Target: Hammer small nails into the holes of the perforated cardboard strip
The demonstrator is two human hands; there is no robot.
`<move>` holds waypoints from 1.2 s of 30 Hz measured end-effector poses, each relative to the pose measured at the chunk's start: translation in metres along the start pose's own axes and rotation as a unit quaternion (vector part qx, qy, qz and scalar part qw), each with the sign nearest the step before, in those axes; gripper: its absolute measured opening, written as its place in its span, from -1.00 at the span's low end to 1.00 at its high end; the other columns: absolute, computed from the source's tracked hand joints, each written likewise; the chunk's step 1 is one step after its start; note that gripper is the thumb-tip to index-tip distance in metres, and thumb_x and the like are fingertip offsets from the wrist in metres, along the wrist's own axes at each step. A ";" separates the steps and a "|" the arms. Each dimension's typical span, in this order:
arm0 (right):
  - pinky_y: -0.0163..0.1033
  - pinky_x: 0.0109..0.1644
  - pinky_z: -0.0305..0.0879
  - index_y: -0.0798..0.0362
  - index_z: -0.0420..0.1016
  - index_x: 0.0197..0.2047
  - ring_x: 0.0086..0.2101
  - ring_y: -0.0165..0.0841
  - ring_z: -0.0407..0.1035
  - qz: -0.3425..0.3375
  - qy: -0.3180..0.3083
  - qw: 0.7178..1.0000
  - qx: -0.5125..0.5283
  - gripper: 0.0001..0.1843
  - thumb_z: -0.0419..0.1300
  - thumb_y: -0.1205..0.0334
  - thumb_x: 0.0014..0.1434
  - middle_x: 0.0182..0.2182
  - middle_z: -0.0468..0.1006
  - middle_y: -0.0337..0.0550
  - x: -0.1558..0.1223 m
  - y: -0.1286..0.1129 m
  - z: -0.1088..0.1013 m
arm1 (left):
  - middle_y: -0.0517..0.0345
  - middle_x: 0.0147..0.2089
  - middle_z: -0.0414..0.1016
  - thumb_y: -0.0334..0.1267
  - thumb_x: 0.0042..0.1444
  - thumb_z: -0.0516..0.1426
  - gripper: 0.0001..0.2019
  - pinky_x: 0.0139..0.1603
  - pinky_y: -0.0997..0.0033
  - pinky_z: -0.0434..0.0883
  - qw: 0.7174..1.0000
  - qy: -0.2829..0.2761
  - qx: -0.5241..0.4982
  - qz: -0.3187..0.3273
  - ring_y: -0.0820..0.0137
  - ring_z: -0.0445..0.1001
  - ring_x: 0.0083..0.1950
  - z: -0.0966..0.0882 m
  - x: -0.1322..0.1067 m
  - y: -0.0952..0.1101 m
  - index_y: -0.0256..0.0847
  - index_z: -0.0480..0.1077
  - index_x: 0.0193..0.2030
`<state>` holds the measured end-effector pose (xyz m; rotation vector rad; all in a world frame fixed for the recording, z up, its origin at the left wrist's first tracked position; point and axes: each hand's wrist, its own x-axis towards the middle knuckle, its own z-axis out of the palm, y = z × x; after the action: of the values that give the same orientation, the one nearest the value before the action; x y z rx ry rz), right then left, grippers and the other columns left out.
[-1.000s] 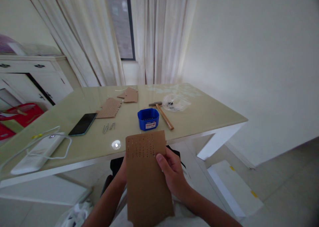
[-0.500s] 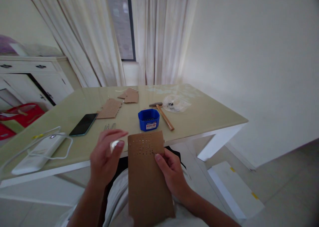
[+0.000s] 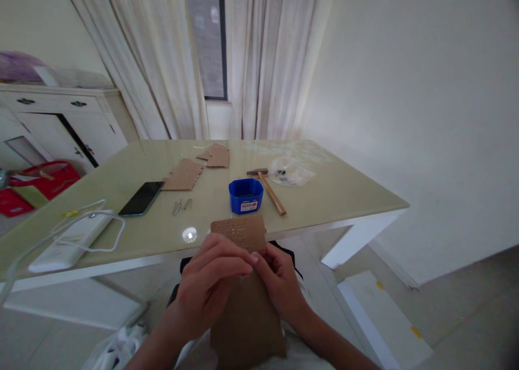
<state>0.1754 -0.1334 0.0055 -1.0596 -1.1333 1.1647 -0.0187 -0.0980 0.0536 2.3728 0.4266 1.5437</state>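
A brown cardboard piece (image 3: 248, 318) with rows of small holes near its upper end rests over my lap. My right hand (image 3: 284, 284) grips its right edge, thumb on the front face. Across the front of the cardboard lies my left hand (image 3: 210, 277), its fingers drawn together at the tip of my right thumb. Whatever those fingertips pinch, if anything, is hidden. The left hand covers the lower holes. Just beyond the cardboard's top edge, a blue plastic box (image 3: 245, 197) with a label stands on the table (image 3: 324, 207).
A hammer (image 3: 272, 193) lies right of the box, beside a clear plastic bag (image 3: 291, 172) with dark bits. Left are several nails (image 3: 182, 205), cardboard scraps (image 3: 184, 175), a phone (image 3: 141, 198) and a white power strip (image 3: 71, 245) with a cable. A white box (image 3: 385, 318) is on the floor.
My left hand has moved right and down, from beside the cardboard onto its front, meeting my right thumb. The right hand keeps its grip. The view has shifted slightly.
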 end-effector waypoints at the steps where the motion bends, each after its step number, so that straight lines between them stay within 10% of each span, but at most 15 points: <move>1: -0.28 -0.33 0.29 0.05 0.62 -0.27 -0.39 -0.32 0.40 0.003 -0.001 1.000 0.000 -0.51 0.44 -0.25 0.30 -0.39 0.62 -0.19 0.001 0.001 0.001 | 0.07 -0.05 0.74 -0.49 0.49 0.12 -0.76 0.02 0.25 0.52 0.999 0.032 -0.011 -0.011 0.31 0.64 -0.07 -0.005 -0.001 -0.002 -0.07 0.53 0.06; 4: -0.24 -0.32 0.39 0.04 0.61 -0.26 -0.38 -0.28 0.49 0.002 0.004 1.000 0.001 -0.47 0.42 -0.31 0.28 -0.36 0.68 -0.13 0.007 -0.004 -0.003 | 0.13 -0.12 0.74 -0.35 0.43 0.23 -0.88 -0.06 0.32 0.54 0.982 0.107 0.113 -0.109 0.31 0.66 -0.12 -0.032 -0.003 -0.034 -0.04 0.57 -0.01; 7: -0.20 -0.23 0.50 -0.01 0.57 -0.21 -0.33 -0.23 0.58 -0.026 0.028 0.999 -0.005 -0.47 0.44 -0.34 0.24 -0.33 0.71 -0.15 0.035 -0.023 -0.018 | 0.10 -0.10 0.74 -0.01 0.36 0.19 -0.71 -0.14 0.31 0.53 0.885 0.089 0.294 -0.348 0.22 0.66 -0.13 -0.068 -0.006 -0.090 -0.06 0.60 0.07; 13: -0.14 -0.18 0.59 -0.03 0.57 0.08 -0.27 -0.19 0.65 -0.036 0.028 0.995 -0.088 -0.54 0.51 -0.09 0.27 -0.28 0.74 -0.21 0.164 -0.060 -0.045 | -0.11 -0.24 0.72 -0.04 0.20 0.15 -0.68 -0.05 0.11 0.54 0.808 0.053 0.361 -0.462 0.00 0.70 -0.16 -0.114 -0.025 -0.163 -0.18 0.62 -0.10; 21: 0.13 0.13 0.64 0.04 0.55 0.32 0.08 -0.09 0.60 0.026 -0.012 0.959 -0.281 -0.58 0.36 0.08 0.51 0.24 0.60 0.03 0.251 -0.039 -0.058 | -0.14 -0.17 0.77 0.01 0.25 0.12 -0.65 0.07 0.06 0.57 0.774 0.036 0.374 -0.510 -0.04 0.73 -0.06 -0.114 -0.038 -0.183 -0.18 0.60 -0.08; 28: -0.17 -0.11 0.44 0.14 0.55 0.30 -0.25 -0.23 0.57 0.000 -0.025 0.910 -0.413 -0.40 0.49 0.03 0.33 -0.27 0.68 -0.17 0.249 -0.035 -0.071 | -0.17 -0.06 0.77 0.06 0.26 0.10 -0.60 0.05 0.07 0.59 0.765 0.033 0.355 -0.536 -0.01 0.73 -0.05 -0.114 -0.046 -0.183 -0.19 0.59 -0.06; 36: -0.17 -0.19 0.30 0.05 0.72 -0.11 -0.31 -0.18 0.57 -0.019 -0.022 0.852 -0.523 -0.53 0.35 -0.24 0.39 -0.36 0.73 -0.07 0.238 -0.043 -0.073 | -0.09 -0.15 0.74 0.13 0.18 0.12 -0.59 -0.07 0.09 0.59 0.756 0.043 0.350 -0.551 0.03 0.69 -0.17 -0.115 -0.046 -0.178 -0.13 0.61 -0.12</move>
<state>0.2639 0.0963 0.0622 -1.8006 -1.8848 0.4601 -0.1590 0.0553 -0.0087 1.6653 2.2307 0.9146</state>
